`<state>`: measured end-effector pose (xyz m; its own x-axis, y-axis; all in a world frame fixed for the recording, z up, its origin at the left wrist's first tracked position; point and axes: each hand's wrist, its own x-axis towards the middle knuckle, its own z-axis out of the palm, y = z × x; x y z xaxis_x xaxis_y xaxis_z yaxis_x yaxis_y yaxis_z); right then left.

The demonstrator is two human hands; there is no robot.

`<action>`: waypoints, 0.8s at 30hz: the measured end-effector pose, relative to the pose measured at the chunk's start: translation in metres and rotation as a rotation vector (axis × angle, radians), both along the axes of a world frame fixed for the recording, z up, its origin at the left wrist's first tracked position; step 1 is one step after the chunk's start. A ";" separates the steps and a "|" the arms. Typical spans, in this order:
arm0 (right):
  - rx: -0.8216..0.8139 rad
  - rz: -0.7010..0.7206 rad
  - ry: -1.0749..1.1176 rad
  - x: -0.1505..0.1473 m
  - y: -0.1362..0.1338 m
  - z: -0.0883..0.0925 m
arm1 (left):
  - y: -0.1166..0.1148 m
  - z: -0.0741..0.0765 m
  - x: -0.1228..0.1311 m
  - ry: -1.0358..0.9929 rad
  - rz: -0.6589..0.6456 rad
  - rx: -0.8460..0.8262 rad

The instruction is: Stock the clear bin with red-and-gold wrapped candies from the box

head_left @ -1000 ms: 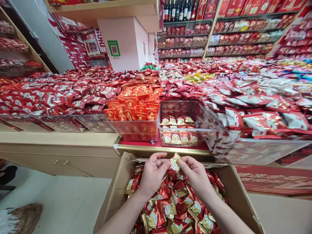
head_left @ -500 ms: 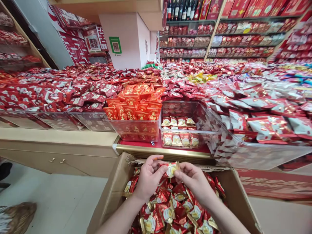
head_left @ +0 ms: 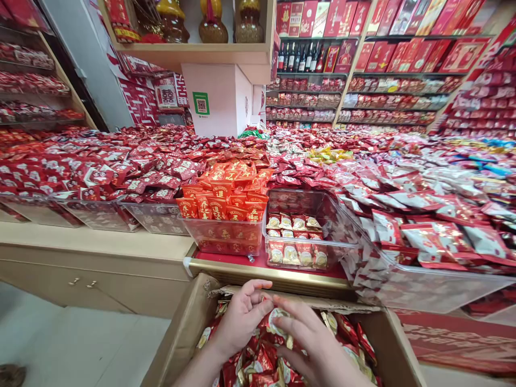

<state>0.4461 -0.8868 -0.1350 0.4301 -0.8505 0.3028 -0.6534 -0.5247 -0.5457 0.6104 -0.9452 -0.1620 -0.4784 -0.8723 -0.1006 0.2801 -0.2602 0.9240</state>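
Over an open cardboard box, my left hand is closed in a pinch on the edge of a small red candy packet with a pale round picture. My right hand is right beside it, fingers apart, partly covering the packet; whether the fingertips touch it is hard to see. Below both hands, the box is filled with loose red-and-gold packets of the same look. Just beyond, a clear plastic bin holds rows of upright matching packets against its front wall.
Left of that bin stands a clear bin of orange-red packets. A large bin of white-and-red packets is on the right. A gold-edged ledge runs behind the box, with a cabinet at left.
My right hand has loosened its grip on the packet, its fingers now spread over it. My left hand keeps its pinch. The view has tilted up, showing more shelves.
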 end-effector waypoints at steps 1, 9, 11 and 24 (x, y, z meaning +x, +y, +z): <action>-0.090 0.033 0.057 0.002 -0.001 0.001 | 0.000 0.000 0.000 0.021 -0.005 0.022; -0.579 0.046 0.259 -0.005 -0.009 0.077 | -0.003 0.007 0.003 -0.014 0.152 0.192; -0.560 -0.111 0.278 -0.012 -0.030 0.105 | -0.004 0.007 0.005 -0.076 0.155 0.163; -0.037 -0.090 0.897 0.000 -0.238 0.068 | -0.004 -0.005 0.004 -0.170 0.037 0.127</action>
